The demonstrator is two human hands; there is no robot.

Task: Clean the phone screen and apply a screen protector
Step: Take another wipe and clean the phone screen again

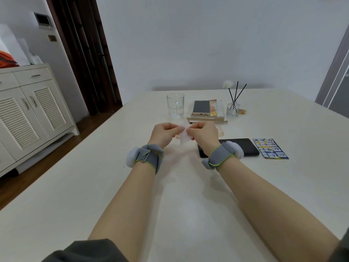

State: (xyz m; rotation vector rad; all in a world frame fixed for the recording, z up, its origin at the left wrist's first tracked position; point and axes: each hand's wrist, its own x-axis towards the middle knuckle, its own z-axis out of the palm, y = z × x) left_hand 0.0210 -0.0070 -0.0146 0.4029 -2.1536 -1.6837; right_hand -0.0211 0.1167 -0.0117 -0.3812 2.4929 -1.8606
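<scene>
1. White piece [184, 138], packet or wipe not distinguishable: held above the counter [179, 195], pinched at its upper edge by the left grip [164, 133] and the right grip [203, 134], both closed on it.
2. Black phone [243, 147]: laid flat on the counter, partly hidden by the right wrist.
3. Printed blue sheet [270, 148]: laid just right of the black phone.
4. Glass [175, 105], gold phone [201, 107] on books [207, 119], reed diffuser [233, 108]: ranged farther back.
</scene>
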